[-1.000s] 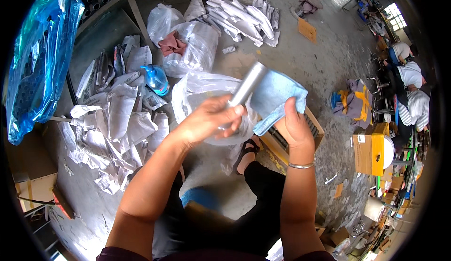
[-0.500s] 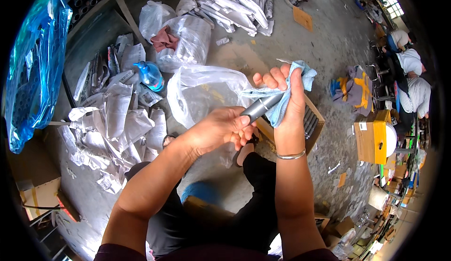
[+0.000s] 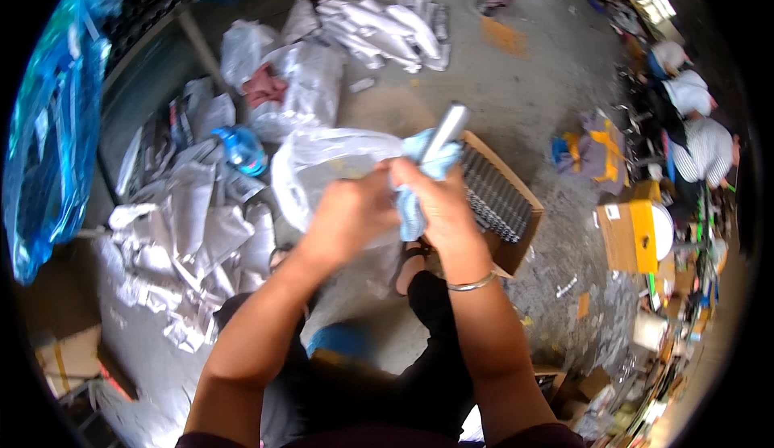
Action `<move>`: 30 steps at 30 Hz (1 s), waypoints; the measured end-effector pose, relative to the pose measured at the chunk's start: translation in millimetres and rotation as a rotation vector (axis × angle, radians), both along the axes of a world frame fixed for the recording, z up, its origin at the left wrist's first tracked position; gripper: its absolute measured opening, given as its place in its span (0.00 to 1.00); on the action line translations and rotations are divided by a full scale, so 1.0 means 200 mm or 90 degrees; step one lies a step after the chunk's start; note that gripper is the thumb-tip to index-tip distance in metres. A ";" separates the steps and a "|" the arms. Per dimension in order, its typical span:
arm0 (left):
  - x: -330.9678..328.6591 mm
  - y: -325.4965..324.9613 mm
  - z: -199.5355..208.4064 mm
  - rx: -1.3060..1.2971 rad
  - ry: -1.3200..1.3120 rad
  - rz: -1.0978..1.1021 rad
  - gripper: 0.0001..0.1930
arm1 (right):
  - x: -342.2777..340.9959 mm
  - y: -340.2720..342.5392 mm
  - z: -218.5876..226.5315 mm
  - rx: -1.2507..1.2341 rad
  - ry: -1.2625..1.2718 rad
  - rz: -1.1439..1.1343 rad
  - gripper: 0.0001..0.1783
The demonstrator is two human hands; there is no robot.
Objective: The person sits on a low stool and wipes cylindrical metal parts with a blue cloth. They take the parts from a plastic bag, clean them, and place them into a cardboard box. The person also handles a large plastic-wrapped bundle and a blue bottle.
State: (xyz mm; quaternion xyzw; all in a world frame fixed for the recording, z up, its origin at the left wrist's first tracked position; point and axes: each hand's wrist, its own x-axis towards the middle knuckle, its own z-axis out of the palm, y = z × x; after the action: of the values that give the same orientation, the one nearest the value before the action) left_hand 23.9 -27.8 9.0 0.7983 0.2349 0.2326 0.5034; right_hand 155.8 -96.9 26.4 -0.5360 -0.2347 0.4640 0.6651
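Observation:
A shiny grey metal tube (image 3: 444, 132) points up and away in front of me, with a light blue cloth (image 3: 413, 213) wrapped around its middle. My right hand (image 3: 439, 198), wearing a bangle at the wrist, is closed over the cloth and the tube. Curled at the tube's near end is my left hand (image 3: 355, 210); its fingers are smeared by motion and that end is hidden behind them. Just beyond my right hand, an open cardboard box (image 3: 524, 242) on the floor holds rows of similar dark metal tubes (image 3: 492, 194).
A clear plastic bag (image 3: 294, 162) lies open ahead of my left hand. Crumpled paper (image 3: 189, 222) and a blue bottle (image 3: 242, 151) are at left. Paper-wrapped rolls (image 3: 387, 25) lie farther off. Blue plastic sheeting (image 3: 52, 150) hangs at far left; people (image 3: 701, 150) sit at right.
Both hands have moved closer together, the right one leftward and lower. More of the tube's far end now sticks out above the cloth. The box of tubes is less covered.

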 end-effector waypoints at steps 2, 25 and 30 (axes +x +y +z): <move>-0.04 0.07 -0.03 -0.118 -0.073 0.031 0.22 | 0.04 -0.05 -0.03 -0.084 -0.159 -0.045 0.11; -0.07 0.21 -0.09 -0.725 -0.483 0.355 0.15 | -0.24 0.03 -0.14 -0.220 -0.804 0.094 0.10; -0.06 0.20 -0.06 -0.650 -0.460 0.316 0.14 | -0.29 0.03 -0.17 -0.177 -0.656 0.129 0.11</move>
State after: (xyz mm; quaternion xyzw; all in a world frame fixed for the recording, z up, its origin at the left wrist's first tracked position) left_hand 12.0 12.4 -3.3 0.2544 0.3085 0.4536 0.7964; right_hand 97.5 -91.6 -7.0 -0.7516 -0.5174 0.2297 0.3386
